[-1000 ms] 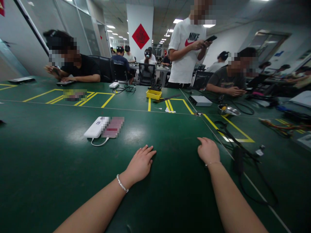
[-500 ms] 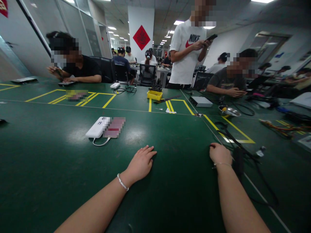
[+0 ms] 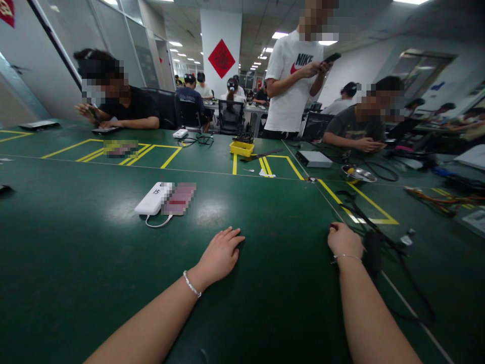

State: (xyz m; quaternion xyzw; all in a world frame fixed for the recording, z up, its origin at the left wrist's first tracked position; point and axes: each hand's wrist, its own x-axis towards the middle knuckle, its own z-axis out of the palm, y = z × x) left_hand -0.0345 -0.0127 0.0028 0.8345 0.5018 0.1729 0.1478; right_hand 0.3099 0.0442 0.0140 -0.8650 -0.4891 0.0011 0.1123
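My left hand (image 3: 219, 254) lies palm down on the green table (image 3: 265, 308), its fingers stretched out and nothing in them. Beyond it, to the left, is a white power bank (image 3: 154, 198) marked 15, a short white cable (image 3: 159, 224) looping from its near end. A blurred, pinkish flat thing (image 3: 179, 198) lies against its right side. On the right, my right hand (image 3: 344, 240) rests on the table with fingers curled under. Something small and dark shows at its fingertips, too little to name. Just right of that wrist lies a black adapter (image 3: 373, 253) with cables.
Yellow tape outlines (image 3: 375, 221) mark the tabletop. Farther back are a yellow tray (image 3: 241, 149), a grey box (image 3: 313, 158) and a metal bowl (image 3: 358, 174). Loose wires (image 3: 432, 199) lie at the right. Two people sit across the table; another stands holding a phone (image 3: 331, 58).
Both hands keep their places and poses. The whole view has shifted very slightly to the side; nothing on the table has visibly moved.
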